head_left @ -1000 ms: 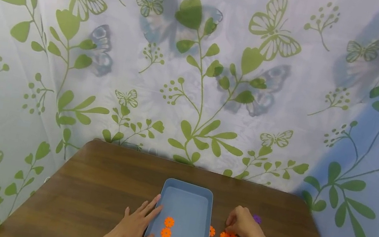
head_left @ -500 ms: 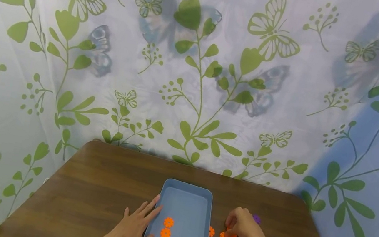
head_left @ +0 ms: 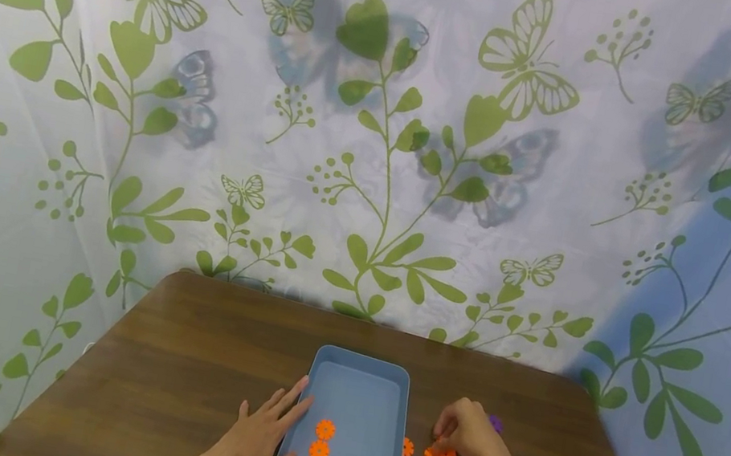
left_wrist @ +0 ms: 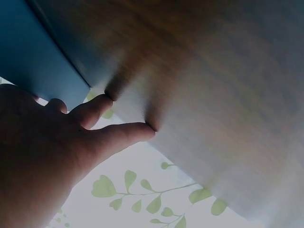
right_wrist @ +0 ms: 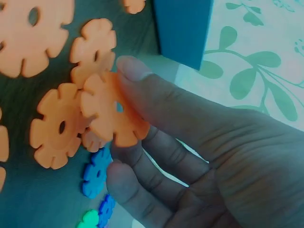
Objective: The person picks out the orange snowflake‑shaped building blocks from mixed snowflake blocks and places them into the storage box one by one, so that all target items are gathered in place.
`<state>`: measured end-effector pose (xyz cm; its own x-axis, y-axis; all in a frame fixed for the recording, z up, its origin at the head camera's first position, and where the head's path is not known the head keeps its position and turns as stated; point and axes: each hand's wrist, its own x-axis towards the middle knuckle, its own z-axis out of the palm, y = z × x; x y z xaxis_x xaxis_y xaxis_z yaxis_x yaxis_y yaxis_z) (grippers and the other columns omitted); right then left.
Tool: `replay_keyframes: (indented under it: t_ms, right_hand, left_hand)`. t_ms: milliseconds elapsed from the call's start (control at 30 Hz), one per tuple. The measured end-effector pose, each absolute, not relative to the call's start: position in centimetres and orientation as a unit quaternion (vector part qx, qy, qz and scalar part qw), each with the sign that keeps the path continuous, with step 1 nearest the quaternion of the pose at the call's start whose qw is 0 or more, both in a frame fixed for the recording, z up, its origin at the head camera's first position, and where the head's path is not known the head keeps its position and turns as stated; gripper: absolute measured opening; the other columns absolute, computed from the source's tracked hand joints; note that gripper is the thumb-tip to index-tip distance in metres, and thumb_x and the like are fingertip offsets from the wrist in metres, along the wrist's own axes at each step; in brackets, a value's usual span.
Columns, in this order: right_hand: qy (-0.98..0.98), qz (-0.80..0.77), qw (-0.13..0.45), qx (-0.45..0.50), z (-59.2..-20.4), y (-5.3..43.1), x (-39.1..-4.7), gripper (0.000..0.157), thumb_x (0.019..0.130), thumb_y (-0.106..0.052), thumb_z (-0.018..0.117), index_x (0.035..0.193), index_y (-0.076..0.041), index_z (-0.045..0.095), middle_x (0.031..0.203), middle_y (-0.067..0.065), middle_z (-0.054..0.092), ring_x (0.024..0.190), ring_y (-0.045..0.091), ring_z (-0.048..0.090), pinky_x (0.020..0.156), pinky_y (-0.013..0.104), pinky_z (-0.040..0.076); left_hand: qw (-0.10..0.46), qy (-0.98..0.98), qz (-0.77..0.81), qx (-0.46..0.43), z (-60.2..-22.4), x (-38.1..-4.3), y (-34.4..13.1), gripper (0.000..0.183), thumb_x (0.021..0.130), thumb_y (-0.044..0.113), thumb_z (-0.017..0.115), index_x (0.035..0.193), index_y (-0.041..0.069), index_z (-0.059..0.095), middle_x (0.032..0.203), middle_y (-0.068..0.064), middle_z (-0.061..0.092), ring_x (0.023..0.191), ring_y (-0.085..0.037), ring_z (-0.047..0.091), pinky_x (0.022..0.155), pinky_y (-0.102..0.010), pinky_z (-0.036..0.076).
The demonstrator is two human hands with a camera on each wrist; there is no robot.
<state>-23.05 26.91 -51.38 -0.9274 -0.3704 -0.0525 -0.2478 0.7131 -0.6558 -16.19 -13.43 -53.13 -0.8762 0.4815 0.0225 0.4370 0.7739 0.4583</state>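
A shallow blue-grey tray [head_left: 367, 424] lies lengthwise on the table, with a column of three orange notched discs [head_left: 320, 451] along its left side. My left hand [head_left: 250, 444] rests at the tray's left rim, fingers spread and straight. To the right of the tray, my right hand [head_left: 472, 434] reaches over a loose group of orange discs. In the right wrist view its thumb and fingers pinch one orange notched disc [right_wrist: 111, 107] by the edge. More orange discs [right_wrist: 57, 126] lie right behind the pinched one, partly overlapped by it.
A purple disc [head_left: 496, 424] shows just beyond the right hand. Below the orange ones, the right wrist view has blue discs [right_wrist: 96, 173] and a green disc [right_wrist: 89, 219]. The brown wooden table [head_left: 228, 342] meets a patterned curtain [head_left: 395, 144] at its far edge.
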Motion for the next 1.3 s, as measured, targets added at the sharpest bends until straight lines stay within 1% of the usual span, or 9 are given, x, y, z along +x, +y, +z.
replay_keyframes:
  t_ms: [133, 367, 467, 600, 700, 867, 933, 1033, 1300]
  right_hand:
    - [0.919, -0.354, 0.082, -0.155, -51.2, 26.9, -23.0, 0.021, 0.075, 0.005, 0.093, 0.077, -0.005, 0.075, 0.072, 0.001, 0.070, 0.063, 0.014, 0.063, 0.059, 0.029, 0.057]
    - [0.925, -0.347, 0.046, -0.150, -50.4, 26.6, -23.2, 0.019, 0.079, 0.001, 0.092, 0.078, -0.010, 0.077, 0.073, -0.003, 0.071, 0.063, 0.013, 0.063, 0.057, 0.029, 0.055]
    - [0.921, -0.357, 0.043, -0.152, -50.0, 26.5, -23.3, 0.011, 0.084, -0.002, 0.090, 0.083, -0.008, 0.081, 0.077, -0.003, 0.073, 0.065, 0.015, 0.062, 0.057, 0.029, 0.056]
    - [0.909, -0.377, 0.052, -0.169, -49.5, 26.5, -23.3, 0.002, 0.091, -0.003, 0.084, 0.093, -0.003, 0.084, 0.084, 0.001, 0.077, 0.068, 0.018, 0.067, 0.060, 0.028, 0.058]
    - [0.900, -0.387, 0.053, -0.194, -49.4, 26.4, -23.4, 0.005, 0.096, -0.004, 0.079, 0.097, -0.003, 0.084, 0.088, 0.003, 0.079, 0.068, 0.020, 0.070, 0.061, 0.030, 0.060]
    - [0.888, -0.400, 0.057, -0.220, -49.1, 26.1, -23.8, 0.009, 0.101, -0.006, 0.075, 0.098, -0.006, 0.083, 0.088, 0.003, 0.078, 0.063, 0.027, 0.070, 0.060, 0.041, 0.063]
    - [0.883, -0.407, 0.055, -0.228, -48.9, 25.9, -24.0, 0.009, 0.101, -0.005, 0.074, 0.098, -0.005, 0.082, 0.088, 0.004, 0.077, 0.061, 0.029, 0.070, 0.059, 0.044, 0.063]
    - [0.876, -0.414, 0.048, -0.244, -48.6, 25.5, -24.3, 0.007, 0.100, -0.003, 0.074, 0.098, -0.003, 0.081, 0.088, 0.006, 0.076, 0.060, 0.028, 0.071, 0.059, 0.043, 0.063]
    - [0.876, -0.413, 0.029, -0.247, -47.1, 23.5, -24.9, 0.007, 0.100, -0.004, 0.075, 0.098, -0.006, 0.081, 0.086, 0.005, 0.078, 0.061, 0.030, 0.072, 0.064, 0.048, 0.064]
  left_hand:
    - [0.049, 0.940, 0.232, 0.244, -53.2, -16.2, -13.5, 0.078, 0.098, 0.034, 0.070, 0.168, 0.013, 0.040, 0.182, -0.003, 0.015, 0.154, -0.050, 0.039, 0.099, -0.095, 0.026]
    - [0.052, 0.940, 0.230, 0.245, -53.2, -16.4, -13.5, 0.079, 0.098, 0.034, 0.070, 0.168, 0.014, 0.040, 0.182, -0.002, 0.013, 0.155, -0.050, 0.038, 0.100, -0.095, 0.026]
    - [0.050, 0.941, 0.228, 0.245, -53.1, -16.5, -13.5, 0.079, 0.098, 0.033, 0.071, 0.168, 0.013, 0.040, 0.182, -0.004, 0.015, 0.155, -0.050, 0.037, 0.100, -0.095, 0.025]
    - [0.046, 0.942, 0.225, 0.244, -53.0, -16.5, -13.4, 0.079, 0.097, 0.032, 0.071, 0.168, 0.012, 0.040, 0.182, -0.006, 0.015, 0.155, -0.050, 0.038, 0.100, -0.095, 0.026]
    - [0.045, 0.942, 0.223, 0.245, -53.1, -16.3, -13.4, 0.079, 0.098, 0.032, 0.070, 0.168, 0.012, 0.040, 0.182, -0.006, 0.015, 0.155, -0.049, 0.038, 0.100, -0.094, 0.026]
    - [0.042, 0.943, 0.222, 0.246, -53.1, -16.3, -13.5, 0.078, 0.098, 0.033, 0.070, 0.168, 0.012, 0.040, 0.182, -0.005, 0.015, 0.155, -0.048, 0.039, 0.100, -0.094, 0.027]
    - [0.042, 0.942, 0.223, 0.246, -53.1, -16.4, -13.5, 0.078, 0.099, 0.033, 0.069, 0.168, 0.013, 0.040, 0.182, -0.005, 0.015, 0.154, -0.049, 0.039, 0.100, -0.094, 0.027]
    - [0.045, 0.942, 0.224, 0.245, -53.2, -16.4, -13.5, 0.078, 0.099, 0.033, 0.069, 0.168, 0.013, 0.040, 0.182, -0.005, 0.015, 0.154, -0.049, 0.039, 0.099, -0.094, 0.027]
    - [0.048, 0.942, 0.226, 0.243, -53.3, -16.4, -13.5, 0.078, 0.098, 0.033, 0.069, 0.168, 0.013, 0.040, 0.182, -0.005, 0.016, 0.155, -0.049, 0.039, 0.099, -0.095, 0.026]
